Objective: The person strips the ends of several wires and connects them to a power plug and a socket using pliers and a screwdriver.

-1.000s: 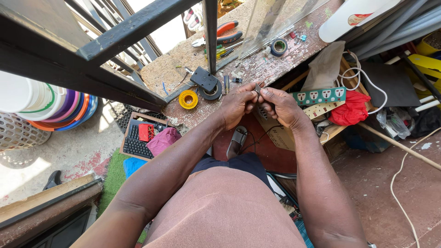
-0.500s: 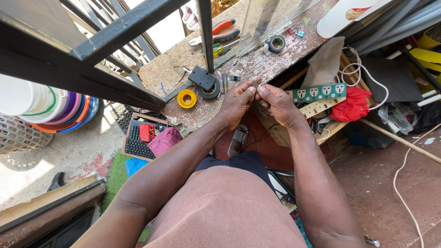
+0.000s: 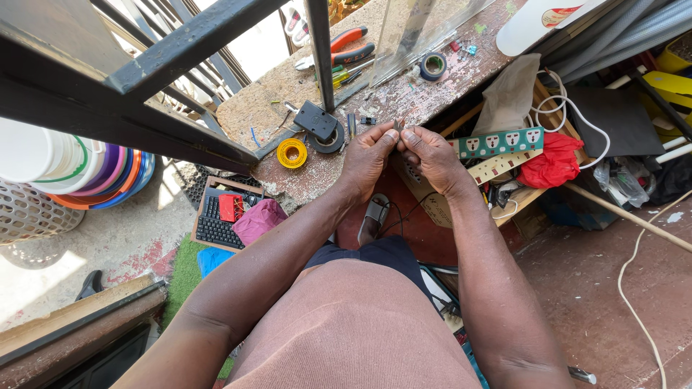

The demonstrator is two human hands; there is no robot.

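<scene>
Looking down from the head camera, the two hands have barely shifted from where they were a second ago: they remain met at the near edge of the workbench [image 3: 404, 94], and the whole picture has only slid a little, as if the head tipped. The one small change is that the fingertips now sit closer together over a tiny metal piece [image 3: 398, 125], which looks like fiddly, fine work going on in place rather than anything being picked up or put down.

The left hand [image 3: 369, 160] comes up from a long, nearly straight forearm, wrist slightly bent, its fingers curled and pressed together, the tips pinching the small piece from the left. The right hand [image 3: 431, 155] mirrors it, wrist cocked inward, thumb and forefinger pinching the same piece from the right. The part is too small to tell what it is; it sticks up just above the fingertips, held over the bench edge.

Around them: a yellow tape roll [image 3: 292, 153] lies well left of the hands, a black flat box [image 3: 315, 119] near it, a blue tape roll [image 3: 433, 65] farther back, and red-handled pliers [image 3: 349, 45] beyond. A green socket strip [image 3: 499, 142] sits just right of the right hand, beside a red cloth [image 3: 551, 162].
</scene>
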